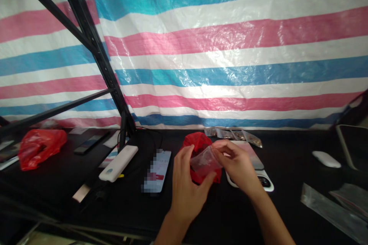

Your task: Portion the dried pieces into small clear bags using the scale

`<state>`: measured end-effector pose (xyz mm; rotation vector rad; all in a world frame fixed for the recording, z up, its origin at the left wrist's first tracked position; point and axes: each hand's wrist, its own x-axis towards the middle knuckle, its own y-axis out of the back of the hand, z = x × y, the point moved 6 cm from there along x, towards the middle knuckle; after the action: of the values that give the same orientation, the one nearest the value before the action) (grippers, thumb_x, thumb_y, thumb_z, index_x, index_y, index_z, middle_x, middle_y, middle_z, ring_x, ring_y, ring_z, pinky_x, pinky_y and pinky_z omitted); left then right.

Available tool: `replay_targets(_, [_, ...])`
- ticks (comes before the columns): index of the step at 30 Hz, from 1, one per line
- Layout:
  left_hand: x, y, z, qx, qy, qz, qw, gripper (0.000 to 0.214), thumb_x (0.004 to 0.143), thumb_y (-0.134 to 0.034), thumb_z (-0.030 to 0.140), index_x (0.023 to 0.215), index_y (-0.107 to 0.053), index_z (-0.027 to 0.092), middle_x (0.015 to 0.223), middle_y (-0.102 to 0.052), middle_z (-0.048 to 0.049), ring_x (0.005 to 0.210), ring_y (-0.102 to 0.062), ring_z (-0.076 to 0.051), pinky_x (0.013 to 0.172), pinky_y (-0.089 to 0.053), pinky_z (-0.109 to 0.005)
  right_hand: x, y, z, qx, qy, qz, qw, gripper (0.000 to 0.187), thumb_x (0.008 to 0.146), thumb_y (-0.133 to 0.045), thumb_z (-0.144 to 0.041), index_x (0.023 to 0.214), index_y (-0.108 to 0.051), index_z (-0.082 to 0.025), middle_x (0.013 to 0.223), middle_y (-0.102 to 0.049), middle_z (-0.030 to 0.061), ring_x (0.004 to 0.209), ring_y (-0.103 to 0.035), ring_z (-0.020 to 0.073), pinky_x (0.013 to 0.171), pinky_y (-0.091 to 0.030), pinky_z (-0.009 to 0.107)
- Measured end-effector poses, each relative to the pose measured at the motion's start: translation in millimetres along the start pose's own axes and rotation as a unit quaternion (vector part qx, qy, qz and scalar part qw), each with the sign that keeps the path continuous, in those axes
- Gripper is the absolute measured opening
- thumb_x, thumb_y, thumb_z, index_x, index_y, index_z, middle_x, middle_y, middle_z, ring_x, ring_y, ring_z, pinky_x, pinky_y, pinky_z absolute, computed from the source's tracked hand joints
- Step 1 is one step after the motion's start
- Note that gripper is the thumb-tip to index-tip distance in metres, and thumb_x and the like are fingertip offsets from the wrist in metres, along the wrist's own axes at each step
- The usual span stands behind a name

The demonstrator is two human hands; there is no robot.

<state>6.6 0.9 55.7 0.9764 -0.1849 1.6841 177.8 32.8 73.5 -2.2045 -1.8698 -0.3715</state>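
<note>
A small clear plastic bag (205, 160) is between my two hands, above a red plastic bag (197, 140). My right hand (237, 162) pinches its upper right edge between thumb and fingers. Around its left and lower sides curve the fingers and thumb of my left hand (186, 185). Whether anything lies inside the clear bag I cannot make out. Partly behind my right hand sits a white digital scale (268, 186) with a shiny plate. Several small filled clear bags (253, 138) lie in a row behind it.
Left of my hands lie a lit phone (158, 172) and a white power bank (119, 164). Farther left are another red bag (43, 147) and a dark phone (90, 144). Flat clear bags (330, 208) and a white mouse (326, 159) rest at right. A black metal post (107, 72) rises behind.
</note>
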Motion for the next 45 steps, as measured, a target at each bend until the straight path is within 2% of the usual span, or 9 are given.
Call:
replay_targets(5, [-6.3, -8.1, -9.7, 0.019, -0.018, -0.076, 0.997, 0.058, 0.090, -0.063, 0.020, 0.146, -0.047, 0.022, 0.136, -0.064, -0.0151, 0.128, -0.060, -0.032, 0.108, -0.049, -0.054, -6.0, -40.7, -0.8, -0.011, 0.010, -0.102, 0.995, 0.020, 0.087, -0.071, -0.041, 0.093, -0.073, -0.022, 0.088, -0.076, 0.0034, 0.079, -0.071, 0.0183, 0.072, -0.057, 0.029])
replay_targets(9, [0.9, 2.0, -24.8, 0.015, 0.028, -0.045, 0.999, 0.046, 0.094, -0.048, 0.013, 0.139, -0.051, 0.021, 0.133, -0.067, -0.0134, 0.124, -0.063, -0.027, 0.107, -0.049, -0.048, 3.4, -34.4, 4.3, -0.114, 0.075, -0.027, 0.990, 0.018, 0.094, -0.059, -0.034, 0.103, -0.072, -0.025, 0.104, -0.076, 0.0053, 0.096, -0.071, 0.0212, 0.089, -0.054, 0.035])
replay_targets(12, [5.4, 12.2, -33.6, 0.026, 0.100, -0.015, 0.995, 0.031, 0.099, -0.045, 0.018, 0.127, -0.056, 0.021, 0.123, -0.071, -0.0126, 0.113, -0.069, -0.026, 0.097, -0.053, -0.043, 11.3, -24.8, 14.3, -0.281, 0.092, 0.010, 0.955, 0.020, 0.092, -0.056, -0.028, 0.103, -0.072, -0.024, 0.106, -0.076, 0.0066, 0.102, -0.068, 0.0261, 0.095, -0.049, 0.042])
replay_targets(15, [2.8, 11.1, -38.2, 0.065, 0.146, -0.055, 0.986, 0.018, 0.100, -0.046, 0.023, 0.111, -0.060, 0.022, 0.104, -0.076, -0.0109, 0.094, -0.074, -0.027, 0.079, -0.054, -0.038, 13.1, -24.8, 29.3, -0.426, 0.050, -0.021, 0.903, 0.022, 0.088, -0.062, -0.030, 0.105, -0.074, -0.024, 0.104, -0.077, 0.0078, 0.102, -0.065, 0.0317, 0.093, -0.045, 0.047])
replay_targets(20, [-8.0, 2.6, -52.3, 0.122, 0.189, -0.121, 0.967, 0.009, 0.095, -0.052, 0.023, 0.088, -0.056, 0.024, 0.077, -0.073, -0.0094, 0.069, -0.072, -0.029, 0.057, -0.043, -0.031, 6.0, -32.4, 42.8, -0.480, 0.013, -0.071, 0.874, 0.033, 0.083, -0.072, -0.037, 0.115, -0.073, -0.028, 0.109, -0.077, 0.0059, 0.109, -0.059, 0.0344, 0.095, -0.037, 0.049])
replay_targets(23, [-9.2, -2.1, -58.0, 0.088, 0.204, -0.119, 0.968, 0.008, 0.094, -0.054, 0.026, 0.097, -0.061, 0.022, 0.088, -0.076, -0.0142, 0.080, -0.074, -0.031, 0.065, -0.047, -0.034, 4.9, -37.4, 44.9, -0.489, 0.014, -0.099, 0.866, 0.027, 0.085, -0.072, -0.032, 0.111, -0.075, -0.026, 0.111, -0.076, 0.0058, 0.110, -0.057, 0.0336, 0.094, -0.035, 0.048])
replay_targets(28, [-8.9, -17.0, -60.5, -0.020, 0.271, -0.134, 0.953, 0.040, 0.089, -0.062, 0.028, 0.128, -0.058, 0.017, 0.124, -0.072, -0.0185, 0.112, -0.070, -0.032, 0.092, -0.051, -0.039, 10.6, -37.2, 43.8, -0.529, 0.036, -0.078, 0.844, 0.032, 0.087, -0.065, -0.019, 0.117, -0.075, -0.027, 0.129, -0.068, 0.0067, 0.114, -0.054, 0.0325, 0.095, -0.036, 0.048])
replay_targets(37, [-1.6, -24.4, -56.0, -0.106, 0.248, -0.070, 0.961, 0.042, 0.080, -0.055, 0.008, 0.118, -0.066, 0.020, 0.115, -0.073, -0.0113, 0.109, -0.069, -0.027, 0.099, -0.050, -0.041, 12.6, -36.7, 60.3, -0.447, 0.027, -0.151, 0.881, 0.064, 0.076, -0.046, 0.007, 0.130, -0.070, -0.014, 0.135, -0.065, 0.0123, 0.120, -0.057, 0.0264, 0.107, -0.041, 0.038])
replay_targets(45, [8.7, -14.6, -59.8, -0.214, 0.308, 0.026, 0.927, 0.034, 0.079, -0.060, 0.012, 0.113, -0.066, 0.017, 0.108, -0.075, -0.0096, 0.097, -0.073, -0.022, 0.090, -0.056, -0.035, 9.3, -27.2, 50.7, -0.399, -0.018, -0.157, 0.903, 0.052, 0.073, -0.051, 0.006, 0.110, -0.077, -0.019, 0.115, -0.075, 0.0076, 0.107, -0.067, 0.0232, 0.097, -0.047, 0.033])
